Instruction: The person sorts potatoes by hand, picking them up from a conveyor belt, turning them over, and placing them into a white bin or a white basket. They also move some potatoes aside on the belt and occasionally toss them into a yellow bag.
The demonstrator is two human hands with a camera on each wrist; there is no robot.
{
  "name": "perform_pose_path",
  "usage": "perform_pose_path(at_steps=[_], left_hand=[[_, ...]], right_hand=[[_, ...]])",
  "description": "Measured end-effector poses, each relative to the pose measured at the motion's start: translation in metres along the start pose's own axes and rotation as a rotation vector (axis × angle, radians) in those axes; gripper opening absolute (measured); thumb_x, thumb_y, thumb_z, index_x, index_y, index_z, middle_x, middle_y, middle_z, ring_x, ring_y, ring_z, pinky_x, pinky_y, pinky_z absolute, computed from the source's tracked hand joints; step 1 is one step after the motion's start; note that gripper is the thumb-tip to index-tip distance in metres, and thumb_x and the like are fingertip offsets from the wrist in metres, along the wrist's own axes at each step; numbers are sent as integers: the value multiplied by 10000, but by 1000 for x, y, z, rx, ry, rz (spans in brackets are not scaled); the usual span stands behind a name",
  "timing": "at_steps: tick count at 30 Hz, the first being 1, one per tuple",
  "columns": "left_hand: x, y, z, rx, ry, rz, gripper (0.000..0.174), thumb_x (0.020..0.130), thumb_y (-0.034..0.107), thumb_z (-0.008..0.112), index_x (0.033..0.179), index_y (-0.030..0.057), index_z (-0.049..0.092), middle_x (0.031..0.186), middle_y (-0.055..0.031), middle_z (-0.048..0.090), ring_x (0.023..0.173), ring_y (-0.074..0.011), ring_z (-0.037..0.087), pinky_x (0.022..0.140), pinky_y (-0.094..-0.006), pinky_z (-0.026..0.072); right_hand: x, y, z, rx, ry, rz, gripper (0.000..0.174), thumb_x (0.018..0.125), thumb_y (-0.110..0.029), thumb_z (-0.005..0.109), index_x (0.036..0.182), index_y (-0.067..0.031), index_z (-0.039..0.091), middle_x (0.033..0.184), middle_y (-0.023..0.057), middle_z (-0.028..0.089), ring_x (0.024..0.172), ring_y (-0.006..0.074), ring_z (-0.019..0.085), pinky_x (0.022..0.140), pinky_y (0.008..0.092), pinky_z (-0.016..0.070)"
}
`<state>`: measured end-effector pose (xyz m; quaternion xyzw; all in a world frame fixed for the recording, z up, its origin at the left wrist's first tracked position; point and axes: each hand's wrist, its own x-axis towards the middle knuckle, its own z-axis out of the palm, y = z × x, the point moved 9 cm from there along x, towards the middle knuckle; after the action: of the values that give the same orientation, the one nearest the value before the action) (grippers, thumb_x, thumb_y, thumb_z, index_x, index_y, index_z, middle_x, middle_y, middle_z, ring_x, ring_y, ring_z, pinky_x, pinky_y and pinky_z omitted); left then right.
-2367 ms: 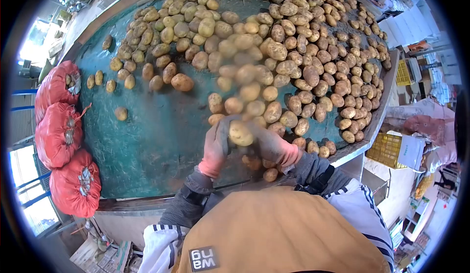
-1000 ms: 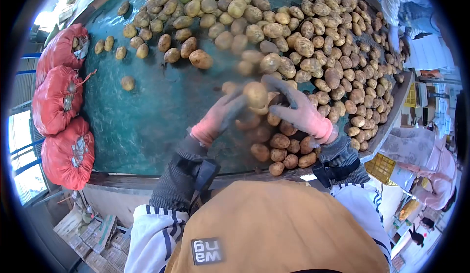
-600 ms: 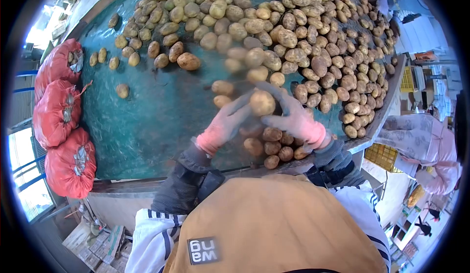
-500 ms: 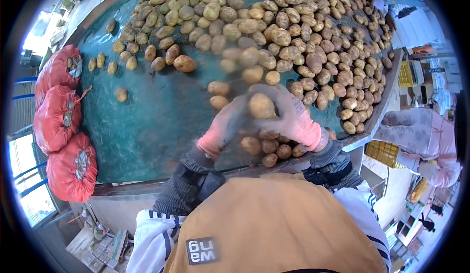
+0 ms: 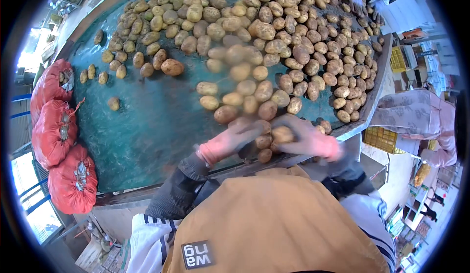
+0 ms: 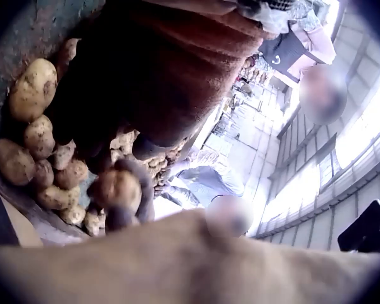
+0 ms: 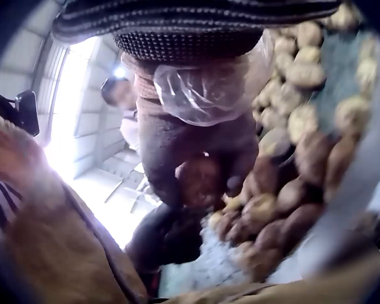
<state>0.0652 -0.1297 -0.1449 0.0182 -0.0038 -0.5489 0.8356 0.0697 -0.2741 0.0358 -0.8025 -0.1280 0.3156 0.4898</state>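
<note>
In the head view my gloved right hand grips a potato near the table's front edge. The right wrist view shows the same potato between thumb and fingers. My gloved left hand, blurred, reaches in from the left with its fingers fairly straight. Its fingertips overlap a small group of potatoes between the two hands. In the left wrist view the left hand is a dark shape, beside several potatoes. Just beyond the hands lies a loose cluster of potatoes.
A large heap of potatoes covers the back and right of the green table. Three red filled sacks line its left edge. Another person's hand touches the heap at the far right. Yellow crates stand right of the table.
Both hands held a potato between them half a second ago. They have come nearer my body, the right hand also rightward, and the left hand has parted from the potato, which stays in the right.
</note>
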Motion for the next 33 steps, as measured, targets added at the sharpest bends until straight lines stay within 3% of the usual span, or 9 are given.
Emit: perform_pose_path(at_steps=[2,5,9,15,20,22,26,29,33], left_hand=[[-23,26,32,411,387,146,445,982,212,545,1387,27,539,1262,-115,617,1122,-254,592,952,-362,474],[-66,75,63,1011,895,252,479,924,158,575,1380,20,530,1216,-160,614,1090,-315,598,927,-425,482],[-93,130,112,1763,1506,358,543,847,108,618,1372,7,520,1164,-227,611,1055,-397,599,897,-491,491],[-54,115,128,2237,1276,387,595,834,143,618,1405,17,505,1139,-262,606,1022,-458,588,894,-499,495],[-70,106,131,2166,1202,352,578,857,163,613,1406,16,506,1160,-246,609,1048,-431,586,911,-485,488],[-82,108,125,2036,1190,387,571,866,171,611,1406,15,506,1168,-239,610,1058,-420,585,917,-480,485],[-98,110,111,1732,1167,478,559,885,187,607,1407,14,507,1185,-226,613,1079,-399,583,931,-469,480],[-101,114,108,1514,1115,538,550,898,199,604,1407,14,507,1198,-216,615,1095,-383,582,941,-460,475],[-84,113,117,1343,984,589,539,916,215,600,1407,13,508,1214,-203,618,1115,-361,580,954,-449,470]], right_hand=[[-53,43,-11,-55,-198,299,494,853,-252,718,1268,-31,567,1200,180,610,1121,264,603,944,403,482],[-139,83,-25,-347,-299,193,443,863,-259,705,1244,-54,612,1090,134,679,1021,232,658,887,337,521],[-136,110,-51,-179,15,608,399,877,-242,694,1210,-29,634,1022,116,685,938,203,665,813,321,525],[32,26,-60,-439,429,-142,300,887,-139,666,1157,-15,632,1049,166,674,949,321,662,836,386,523],[149,4,-72,-440,441,-212,382,883,-254,659,1173,-14,598,1097,208,658,1009,370,648,864,428,517],[182,10,-44,-606,302,-85,393,834,-331,686,1077,-31,611,1040,225,626,962,405,611,817,485,494],[196,-14,-7,-1064,472,-190,426,780,-356,723,1044,-47,596,1012,198,609,900,380,586,791,483,491],[198,9,-25,-729,503,-180,400,857,-367,680,1102,-64,590,1034,152,615,921,297,603,795,442,496],[168,0,-16,778,133,57,419,1015,-397,508,1255,-59,566,1098,56,639,982,188,613,819,355,502]])
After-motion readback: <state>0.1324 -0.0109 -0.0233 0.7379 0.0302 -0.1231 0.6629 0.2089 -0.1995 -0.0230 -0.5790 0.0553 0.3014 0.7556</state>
